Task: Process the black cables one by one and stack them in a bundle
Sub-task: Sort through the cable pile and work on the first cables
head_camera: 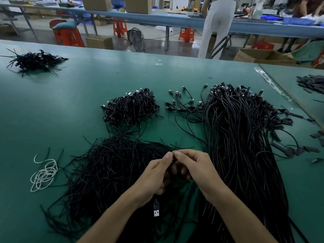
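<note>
Just left of the long cable heap (242, 137), your left hand (154, 174) and right hand (194, 167) are both pinching one black cable (173, 161), with its plug (156, 210) dangling below. Looks like you're mid-wrap. Next it probably goes on the coiled pile (130, 106), also left of the heap.

We see a green table top (70, 106), smooth with a soft sheen. A strip of clear tape (270, 83) along its seam shines glossy and wrinkled. The long black cables (236, 137) wear smooth plastic jackets, faintly glossy. One black cable (155, 202) ends in a USB plug (156, 210) with a matt black plastic body and a bright metal shell. The thin black strands (108, 172) look matt, as does the white cord (43, 174). Beyond, we note a box (100, 42) of dull brown cardboard and a stool (68, 36) of glossy red plastic.
</note>
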